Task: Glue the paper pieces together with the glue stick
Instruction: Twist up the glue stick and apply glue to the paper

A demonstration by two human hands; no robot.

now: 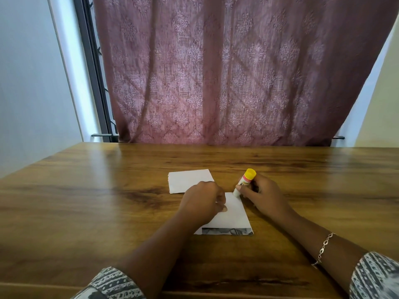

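Observation:
Two white paper pieces lie on the wooden table (86,201). The near paper (236,214) has a dark printed strip along its front edge. My left hand (204,203) presses on its left part with fingers curled, covering that side. The far paper (187,180) lies just behind my left hand, partly hidden by it. My right hand (264,195) grips a glue stick (245,182) with a yellow end up. The stick is tilted, its white lower end touching the near paper's far right corner.
A maroon patterned curtain (237,72) hangs behind the table's far edge. A window frame (95,72) and white wall stand at the left. A bracelet (323,249) circles my right wrist.

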